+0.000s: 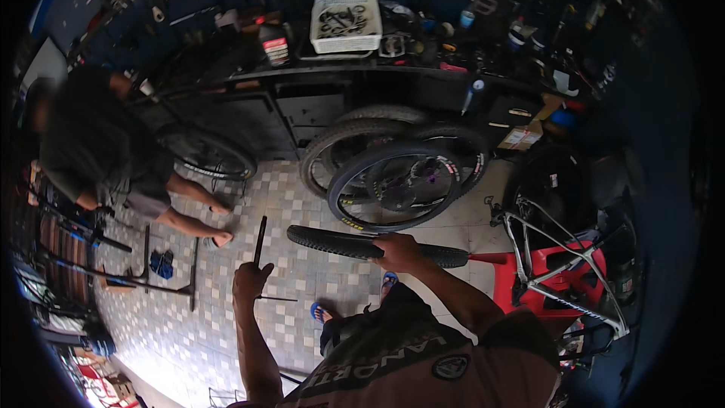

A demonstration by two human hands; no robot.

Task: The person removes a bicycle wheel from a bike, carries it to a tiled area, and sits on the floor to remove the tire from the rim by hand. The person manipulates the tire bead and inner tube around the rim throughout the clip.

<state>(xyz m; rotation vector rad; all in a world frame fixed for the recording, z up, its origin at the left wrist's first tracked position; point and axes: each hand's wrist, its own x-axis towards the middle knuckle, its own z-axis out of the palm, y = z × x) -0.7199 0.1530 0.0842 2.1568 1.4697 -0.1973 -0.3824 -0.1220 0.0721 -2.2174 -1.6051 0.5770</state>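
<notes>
In my left hand (251,278) is a long black bar (263,236), angled upward from my fist, with a thin dark rod crossing near it lower down. My right hand (395,251) grips a black bicycle tyre (323,243) lying horizontally in the air, its far side stretching right toward a red plastic chair (510,293). I cannot make out whether a rim is inside it. Beyond the tyre, several bicycle wheels (353,217) lean together against the dark workbench.
A co-worker (98,143) stands at left by a wheel (246,166). Bike frames (190,287) stand at left; a silver frame (555,291) rests on the red chair. The workbench (249,79) carries a white basket (346,44), bottle (273,45) and tools. My sandalled feet (321,313) are on tiles.
</notes>
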